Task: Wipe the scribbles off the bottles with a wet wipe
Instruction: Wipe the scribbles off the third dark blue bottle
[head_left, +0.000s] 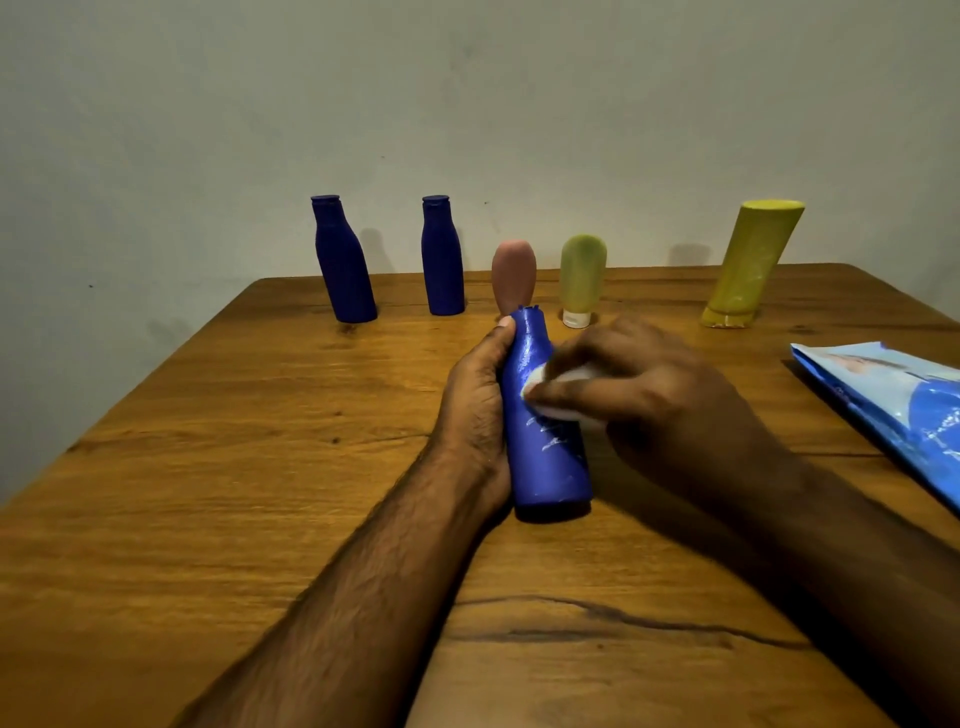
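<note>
A blue bottle (548, 457) lies on the wooden table (208, 493), cap end pointing away from me. White scribbles show on its lower body. My left hand (475, 400) grips the bottle from its left side, thumb up near the neck. My right hand (660, 395) holds a white wet wipe (550, 389) and presses it on the bottle's upper body. The right hand is blurred. Two more blue bottles (343, 260) (442, 257) stand at the back left.
A pink tube (513, 273), a green tube (582, 278) and a tall yellow tube (748, 265) stand along the table's far edge by the wall. A blue wet wipe pack (893, 400) lies at the right edge.
</note>
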